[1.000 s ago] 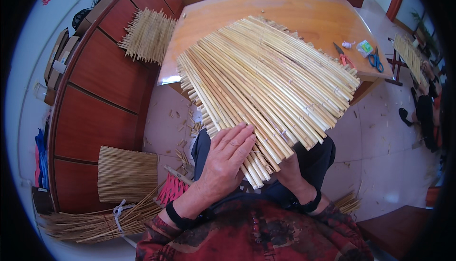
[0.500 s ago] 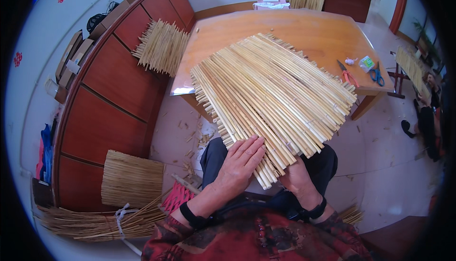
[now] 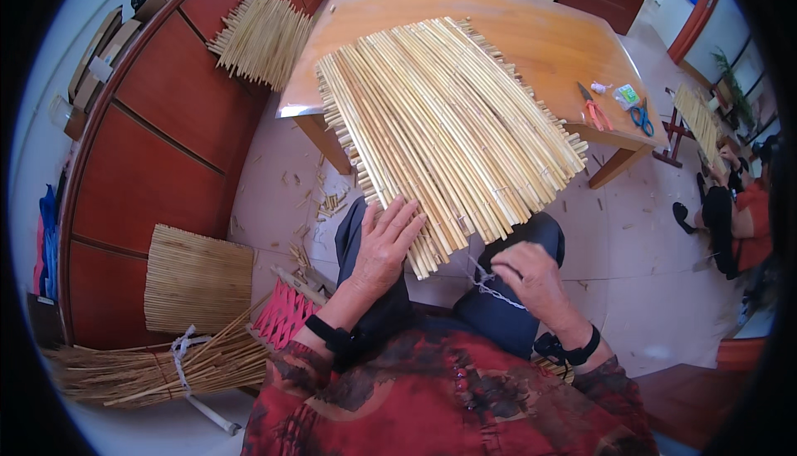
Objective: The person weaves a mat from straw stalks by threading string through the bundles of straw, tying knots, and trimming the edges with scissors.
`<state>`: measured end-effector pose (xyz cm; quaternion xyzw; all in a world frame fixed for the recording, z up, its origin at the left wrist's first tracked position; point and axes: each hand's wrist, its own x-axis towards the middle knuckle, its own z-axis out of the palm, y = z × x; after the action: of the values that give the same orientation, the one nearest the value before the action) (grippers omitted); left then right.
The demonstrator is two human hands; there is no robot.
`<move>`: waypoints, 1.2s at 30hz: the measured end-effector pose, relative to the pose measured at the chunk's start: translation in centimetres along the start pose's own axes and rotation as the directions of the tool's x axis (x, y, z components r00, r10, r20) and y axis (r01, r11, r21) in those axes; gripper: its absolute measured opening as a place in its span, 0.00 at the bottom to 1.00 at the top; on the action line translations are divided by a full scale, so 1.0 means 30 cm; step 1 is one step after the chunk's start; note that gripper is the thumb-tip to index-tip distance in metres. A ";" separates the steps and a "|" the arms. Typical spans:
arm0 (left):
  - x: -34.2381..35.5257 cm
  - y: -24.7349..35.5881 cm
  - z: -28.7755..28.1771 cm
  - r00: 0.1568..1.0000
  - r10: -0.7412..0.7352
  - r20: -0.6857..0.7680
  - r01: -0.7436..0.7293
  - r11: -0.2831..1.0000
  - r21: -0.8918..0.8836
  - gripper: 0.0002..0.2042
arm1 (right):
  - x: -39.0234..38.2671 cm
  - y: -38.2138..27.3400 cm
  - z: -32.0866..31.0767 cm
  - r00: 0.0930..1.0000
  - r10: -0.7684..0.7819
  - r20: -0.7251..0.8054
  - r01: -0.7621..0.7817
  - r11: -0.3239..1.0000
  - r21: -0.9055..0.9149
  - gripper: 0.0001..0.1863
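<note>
A mat of pale reed stalks (image 3: 440,124) tied side by side rests on the far table and slants down to my lap. My left hand (image 3: 383,244) lies spread on its near left corner, palm down, fingers stretched over the stalks. Just off the near edge, my right hand (image 3: 531,273) is curled closed, thumb and forefinger together. A thin white string (image 3: 496,291) runs from the mat's edge to these fingers and hangs in a loop below them. The fingertips are partly blurred, and the mat's underside is hidden.
On the wooden table (image 3: 573,49) lie red-handled pliers (image 3: 594,109) and blue scissors (image 3: 641,118). Another reed mat (image 3: 199,277) leans against the red cabinet (image 3: 149,198), near a tied stalk bundle (image 3: 133,373). Cut stalk bits lie on the floor. A person (image 3: 735,215) sits far right.
My right hand has come out from under the mat's near corner and moved right, with white string now showing at its fingers. My left hand has spread its fingers on the mat. The view has shifted.
</note>
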<state>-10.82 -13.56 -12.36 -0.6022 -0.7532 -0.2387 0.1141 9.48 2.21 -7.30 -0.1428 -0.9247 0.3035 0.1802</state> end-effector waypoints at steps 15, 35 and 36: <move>-0.041 -0.025 0.064 0.994 -0.048 -0.102 0.036 0.992 -0.118 0.18 | 0.281 -0.022 0.235 0.898 -0.415 0.150 0.440 0.863 -0.250 0.07; -0.071 -0.056 0.104 0.979 -0.141 -0.144 0.112 0.975 -0.194 0.19 | 0.300 -0.026 0.277 0.916 -0.375 0.142 0.397 0.895 -0.202 0.08; -0.074 -0.056 0.107 0.982 -0.141 -0.127 0.116 0.975 -0.187 0.19 | 0.305 -0.028 0.277 0.914 -0.379 0.146 0.403 0.893 -0.202 0.08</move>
<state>-11.51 -14.12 -16.50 -0.5419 -0.7562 -0.3539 0.0962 -2.32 0.74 -10.77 0.0424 -0.9711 0.1599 0.1720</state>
